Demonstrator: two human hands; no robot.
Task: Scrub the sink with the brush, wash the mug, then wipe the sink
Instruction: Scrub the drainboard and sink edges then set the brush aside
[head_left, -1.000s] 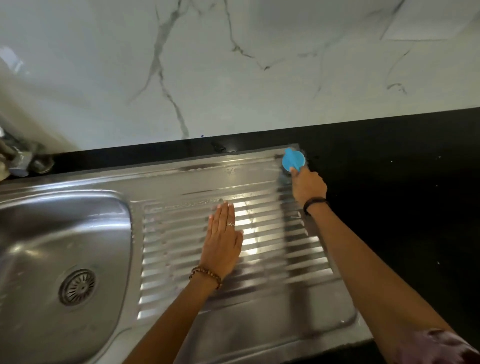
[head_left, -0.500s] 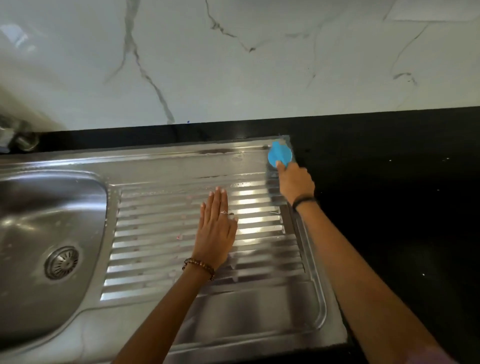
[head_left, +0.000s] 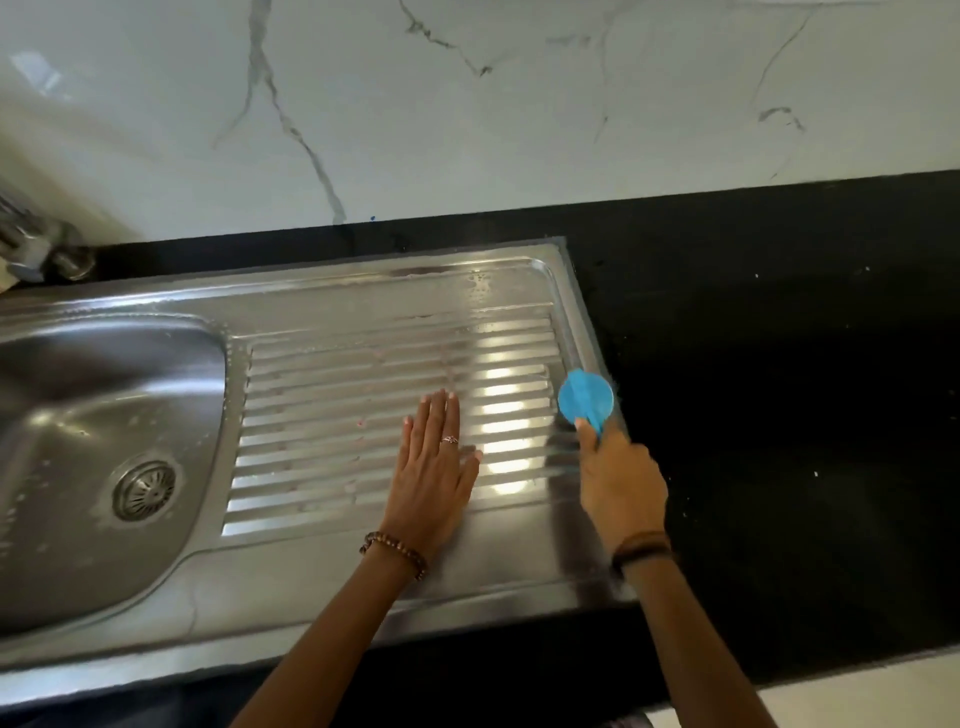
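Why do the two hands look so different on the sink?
The left hand lies flat with straight fingers on the ribbed drainboard; the right hand curls round the blue brush at the sink's right edge. The left holds nothing; the right holds the brush. The left wears a ring, the right none visible. Both wear a wristband.

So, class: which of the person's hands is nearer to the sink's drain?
The left hand: it lies flat on the ribbed drainboard, right of the drain. The right hand is farther right, gripping the blue brush at the sink's edge.
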